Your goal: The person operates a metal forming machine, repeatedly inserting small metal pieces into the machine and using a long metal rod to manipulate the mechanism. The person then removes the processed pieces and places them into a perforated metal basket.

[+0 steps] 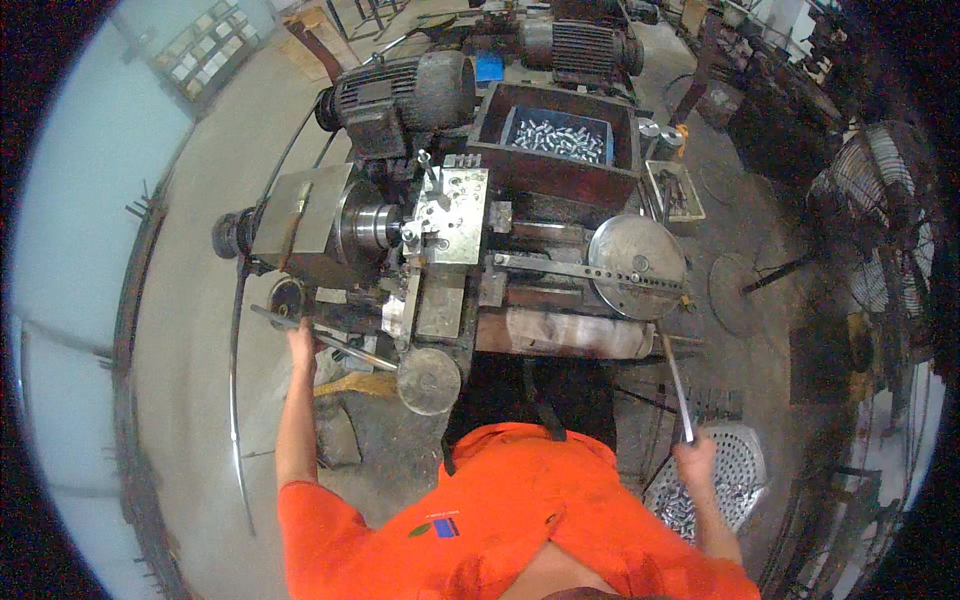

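A small lathe stands in front of me, with a spindle chuck point(376, 226) on its left and a flat tool block point(458, 215) bolted in the middle. My left hand point(301, 342) is closed around a metal lever bar point(362, 354) that runs to a round disc point(429, 381) at the machine's front. On the other side, my right hand point(695, 458) grips the lower end of a long steel lever point(678, 385), which slants up toward the lathe's right end. Beneath that hand is a perforated metal basket point(742, 470) with small shiny metal parts in it.
Behind the lathe sits a dark box point(560, 183) holding a blue tray point(607, 128) of small metal pieces. Two electric motors point(405, 92) stand farther back. A large round plate point(638, 266) is at the lathe's right. A fan point(860, 220) stands far right.
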Action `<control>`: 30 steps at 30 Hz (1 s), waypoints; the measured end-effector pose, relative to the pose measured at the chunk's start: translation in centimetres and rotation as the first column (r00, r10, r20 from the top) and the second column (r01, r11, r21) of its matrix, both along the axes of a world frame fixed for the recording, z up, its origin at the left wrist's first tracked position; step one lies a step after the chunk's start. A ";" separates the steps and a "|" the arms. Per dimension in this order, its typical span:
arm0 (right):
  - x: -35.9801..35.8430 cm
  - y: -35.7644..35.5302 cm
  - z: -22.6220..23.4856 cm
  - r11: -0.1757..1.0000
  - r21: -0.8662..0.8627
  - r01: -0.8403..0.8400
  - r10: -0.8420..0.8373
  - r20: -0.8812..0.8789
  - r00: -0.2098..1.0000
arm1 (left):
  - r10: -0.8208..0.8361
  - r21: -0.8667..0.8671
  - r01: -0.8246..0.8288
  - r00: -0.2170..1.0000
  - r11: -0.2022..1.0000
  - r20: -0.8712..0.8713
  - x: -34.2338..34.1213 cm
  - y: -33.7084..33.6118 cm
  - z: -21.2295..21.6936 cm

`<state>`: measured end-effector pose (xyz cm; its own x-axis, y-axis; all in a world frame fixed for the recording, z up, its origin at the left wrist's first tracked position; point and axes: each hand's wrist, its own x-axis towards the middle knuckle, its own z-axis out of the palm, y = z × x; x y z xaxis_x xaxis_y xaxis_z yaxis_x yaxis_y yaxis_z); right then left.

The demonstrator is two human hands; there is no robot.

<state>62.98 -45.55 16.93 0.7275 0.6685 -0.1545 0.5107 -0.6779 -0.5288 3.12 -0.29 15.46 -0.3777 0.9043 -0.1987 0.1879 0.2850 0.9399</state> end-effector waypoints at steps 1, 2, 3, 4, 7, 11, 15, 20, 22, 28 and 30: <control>3.0 -0.5 -0.5 0.999 0.026 -0.039 0.033 0.178 0.984 | -0.001 0.005 0.001 1.000 1.000 -0.014 -0.1 0.1 -0.5; 5.4 1.3 2.4 0.973 -0.231 -0.022 0.067 0.189 0.980 | -0.007 0.029 0.007 1.000 1.000 -0.006 -0.6 -0.3 -1.0; 8.7 1.0 1.5 0.955 -0.294 0.030 0.067 0.315 0.947 | -0.034 0.052 0.034 0.999 0.998 0.012 -0.5 0.2 -1.6; 12.5 1.3 0.2 0.914 -0.393 0.099 0.076 0.406 0.911 | -0.068 0.076 0.066 0.997 0.995 0.027 -0.2 0.8 -2.2; 16.2 5.7 2.1 0.881 -0.398 0.256 -0.001 0.539 0.842 | -0.138 0.026 0.137 0.989 0.990 0.057 0.6 0.3 -2.3; 15.4 7.4 -1.5 0.967 -0.136 0.217 -0.031 0.778 0.627 | -0.141 -0.016 0.148 0.967 0.989 0.214 0.6 -0.4 1.0; 6.5 9.3 -1.2 0.986 0.164 -0.041 -0.090 0.716 0.692 | -0.077 0.033 0.081 0.992 0.996 -0.099 -5.5 -1.3 -5.2; 0.0 6.8 -3.4 0.995 0.073 -0.067 0.028 0.444 0.896 | -0.598 -0.483 0.397 0.247 0.780 -0.763 -1.1 -2.5 -5.5; -1.3 6.8 -4.6 0.997 0.041 -0.067 0.052 0.302 0.952 | -0.581 -0.517 0.334 0.129 0.788 -0.803 -0.3 -2.3 -6.6; -5.0 8.9 -3.6 0.979 0.072 -0.192 0.190 0.044 0.981 | 0.002 0.113 0.216 0.458 0.970 -0.889 -2.6 -3.7 -23.6; -5.3 10.3 -1.2 0.992 0.012 -0.129 0.128 0.029 0.991 | -0.185 -0.059 0.287 0.434 0.956 -0.882 -0.6 -3.3 -22.5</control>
<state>57.64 -35.23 15.77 0.6392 0.7587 -0.1253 0.6077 -0.5982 -0.5223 2.54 -3.56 -7.05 -0.0744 0.9797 0.1862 0.9660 0.0244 0.2573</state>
